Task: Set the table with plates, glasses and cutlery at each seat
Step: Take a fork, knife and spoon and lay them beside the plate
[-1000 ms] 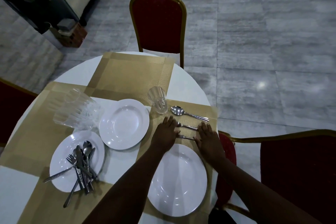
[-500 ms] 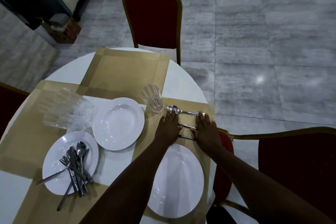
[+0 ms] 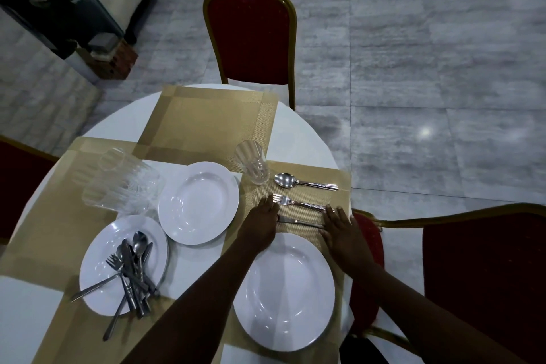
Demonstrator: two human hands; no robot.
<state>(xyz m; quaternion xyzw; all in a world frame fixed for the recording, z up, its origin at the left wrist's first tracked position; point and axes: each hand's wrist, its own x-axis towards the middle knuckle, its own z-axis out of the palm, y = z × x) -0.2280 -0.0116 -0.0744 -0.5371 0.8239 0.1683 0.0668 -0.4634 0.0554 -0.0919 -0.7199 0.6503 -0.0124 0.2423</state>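
The hands have drawn back off the spoon (image 3: 284,180) since a moment ago, so it lies placed beyond the fork (image 3: 283,200) and knife (image 3: 298,221); this seat looks nearly laid. Left to right: spare cutlery (image 3: 133,269) heaped on one plate (image 3: 97,281); about four glasses (image 3: 118,186); three plates in all; one glass (image 3: 252,164) set; left hand (image 3: 261,223) and right hand (image 3: 342,229) flat, fingers straight, at the knife's ends.

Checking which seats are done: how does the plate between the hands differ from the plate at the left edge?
The plate between the hands is bare; the left plate carries a heap of cutlery. The first sits squarely on a gold placemat; the left one straddles two mats' edges. Both are white and round.
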